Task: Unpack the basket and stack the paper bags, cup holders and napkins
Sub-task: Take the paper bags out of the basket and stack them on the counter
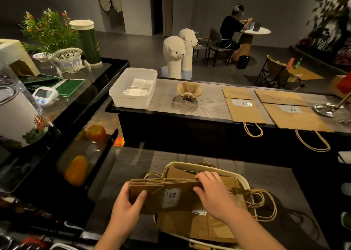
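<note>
1. Kraft-brown bundle of folded paper bags [171, 194] sits at 6 o'clock in frame. It is held on edge above the basket [245, 181], which stands on the dark lower counter [296, 183].
2. Left hand [125, 206] grips the bundle's 9 o'clock end. The thumb lies flat on the front face; the fingers curl round behind, mostly hidden.
3. Right hand [214, 198] grips the 3 o'clock half. The fingers hook over the top edge and the thumb presses the front face.
4. Bundle look: several bags thick, with layered folds showing along the top edge. A white label [171, 197] printed "9.9" sits on the front face, between the two thumbs.
5. Twine handles [264, 204] fan out from the bundle toward 3 o'clock, past the basket rim.
6. The basket is cream plastic, with its rim visible from 12 to 3 o'clock of the bundle. More flat kraft bags [199, 227] lie in it under the bundle, sticking out toward 6.
7. Upper counter [209, 105], 12 o'clock of the basket:
   - A white plastic tub [121, 97] at 11 with napkins [139, 88] inside.
   - A pulp cup holder [189, 91] at 12, well apart from the tub.
   - Two kraft bags at 1–2 o'clock, flat and side by side: the nearer bag [245, 105] and the farther bag [292, 114]. Their handles hang over the near edge.
</note>
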Available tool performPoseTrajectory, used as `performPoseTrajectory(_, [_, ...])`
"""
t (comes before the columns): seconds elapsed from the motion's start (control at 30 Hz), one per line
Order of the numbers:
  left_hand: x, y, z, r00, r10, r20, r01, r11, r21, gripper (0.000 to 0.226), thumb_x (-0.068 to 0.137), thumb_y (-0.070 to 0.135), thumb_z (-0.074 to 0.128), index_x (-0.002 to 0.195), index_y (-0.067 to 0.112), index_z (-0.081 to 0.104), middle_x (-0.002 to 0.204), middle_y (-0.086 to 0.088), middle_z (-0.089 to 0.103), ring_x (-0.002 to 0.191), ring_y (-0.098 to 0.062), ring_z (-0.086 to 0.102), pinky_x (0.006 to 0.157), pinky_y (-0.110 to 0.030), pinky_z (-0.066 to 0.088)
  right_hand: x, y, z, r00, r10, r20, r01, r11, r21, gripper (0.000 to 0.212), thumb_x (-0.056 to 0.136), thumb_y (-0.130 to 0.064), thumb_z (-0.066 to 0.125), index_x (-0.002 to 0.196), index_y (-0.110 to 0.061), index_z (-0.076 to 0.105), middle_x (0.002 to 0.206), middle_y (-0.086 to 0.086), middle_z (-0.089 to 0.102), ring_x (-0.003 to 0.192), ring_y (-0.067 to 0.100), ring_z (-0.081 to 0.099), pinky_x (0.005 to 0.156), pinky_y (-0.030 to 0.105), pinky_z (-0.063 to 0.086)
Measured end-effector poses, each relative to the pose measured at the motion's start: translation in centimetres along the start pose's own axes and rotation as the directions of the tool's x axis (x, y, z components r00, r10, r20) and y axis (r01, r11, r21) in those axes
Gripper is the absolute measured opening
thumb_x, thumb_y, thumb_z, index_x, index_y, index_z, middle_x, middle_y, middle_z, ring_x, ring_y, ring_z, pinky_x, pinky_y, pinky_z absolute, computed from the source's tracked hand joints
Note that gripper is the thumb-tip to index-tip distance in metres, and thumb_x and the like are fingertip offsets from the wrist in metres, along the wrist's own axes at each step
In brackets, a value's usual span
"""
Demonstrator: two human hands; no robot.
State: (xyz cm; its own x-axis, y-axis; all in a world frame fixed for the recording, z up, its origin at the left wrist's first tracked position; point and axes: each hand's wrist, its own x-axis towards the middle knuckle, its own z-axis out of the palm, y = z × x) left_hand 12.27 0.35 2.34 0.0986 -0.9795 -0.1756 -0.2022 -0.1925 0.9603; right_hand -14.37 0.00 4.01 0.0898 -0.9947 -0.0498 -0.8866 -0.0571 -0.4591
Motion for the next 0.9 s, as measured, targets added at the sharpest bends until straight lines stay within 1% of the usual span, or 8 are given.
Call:
performPoseTrajectory(0.17, [0.2,0.1,0.3,1.000,0.011,-0.019,-0.011,1.000,-0.022,0.012,0.097,0.009,0.066,0.103,0.018,0.065,0.096,0.005,0.075,0.091,-0.007,0.070,0.081,-0.032,0.056,0.0,0.4,0.1,1.000,-0.008,-0.029,0.008,1.000,-0.005,0.025,0.108,-0.033,0.041,0.131,-0.033,0.052,0.118,-0.023,0.042,0.117,-0.001,0.039,0.105,0.018,0.037])
performPoseTrajectory(0.3, [0.1,-0.5,0.4,1.000,-0.005,0.005,0.005,1.000,0.004,0.017,0.097,0.009,0.065,0.106,0.024,0.064,0.099,0.000,0.074,0.097,-0.011,0.069,0.082,-0.028,0.054,-0.2,0.4,0.6,1.000,0.014,0.000,-0.014,0.999,-0.029,0.024,0.108,-0.033,0.040,0.131,-0.033,0.048,0.118,-0.020,0.043,0.112,0.001,0.041,0.102,0.020,0.041])
performPoseTrajectory(0.43, [0.2,-0.3,0.8,1.000,-0.004,-0.005,0.004,1.000,0.015,0.018,0.100,0.011,0.062,0.107,0.028,0.061,0.103,0.002,0.072,0.099,-0.009,0.066,0.080,-0.024,0.050,-0.1,0.1,0.7,0.998,0.058,0.001,-0.058,0.998,-0.031,0.034,0.108,-0.032,0.041,0.142,-0.034,0.042,0.130,-0.018,0.046,0.121,0.003,0.041,0.106,0.022,0.039])
performPoseTrajectory(0.53, [0.2,-0.1,1.2,0.999,0.007,-0.033,-0.006,1.000,0.026,0.020,0.100,0.013,0.061,0.105,0.032,0.059,0.104,0.004,0.070,0.100,-0.008,0.064,0.078,-0.022,0.048,-0.5,-0.1,0.5,0.997,0.075,-0.011,-0.076,0.991,-0.107,0.040,0.108,-0.027,0.043,0.147,-0.034,0.039,0.140,-0.014,0.044,0.131,0.007,0.039,0.111,0.024,0.037])
performPoseTrajectory(0.63, [0.2,0.1,1.3,0.999,0.006,-0.035,-0.005,0.999,0.035,0.020,0.100,0.014,0.061,0.102,0.034,0.056,0.102,0.003,0.069,0.097,-0.006,0.062,0.075,-0.020,0.045,-0.8,-0.4,0.5,0.997,0.070,-0.016,-0.072,0.992,-0.108,0.039,0.109,-0.026,0.042,0.147,-0.032,0.039,0.139,-0.014,0.042,0.132,0.007,0.038,0.112,0.024,0.036])
performPoseTrajectory(0.73, [0.6,0.5,1.2,0.999,0.032,-0.026,-0.030,0.998,0.054,0.024,0.100,0.014,0.062,0.100,0.036,0.054,0.100,0.005,0.066,0.094,-0.003,0.060,0.074,-0.017,0.043,-1.0,-0.6,0.1,0.996,0.094,0.009,-0.094,0.995,-0.025,0.035,0.109,-0.030,0.039,0.144,-0.033,0.042,0.136,-0.014,0.048,0.128,0.005,0.043,0.107,0.022,0.039])
performPoseTrajectory(0.8, [1.1,1.1,1.1,0.997,0.077,-0.006,-0.077,0.995,0.058,0.022,0.099,0.013,0.063,0.101,0.034,0.056,0.099,0.005,0.067,0.094,-0.006,0.062,0.079,-0.024,0.049,-1.1,-0.4,-0.6,0.993,0.114,0.028,-0.113,0.993,-0.018,0.036,0.109,-0.028,0.042,0.144,-0.036,0.043,0.139,-0.014,0.052,0.127,0.005,0.048,0.103,0.022,0.044])
performPoseTrajectory(0.9, [2.3,2.9,1.7,0.980,0.191,0.050,-0.195,0.976,0.097,0.018,0.098,0.010,0.064,0.100,0.028,0.060,0.096,0.003,0.069,0.090,-0.009,0.067,0.080,-0.035,0.057,-1.3,0.0,-2.5,0.994,0.104,0.030,-0.102,0.992,-0.068,0.043,0.108,-0.025,0.043,0.145,-0.046,0.036,0.132,-0.011,0.060,0.112,0.011,0.060,0.083,0.024,0.055])
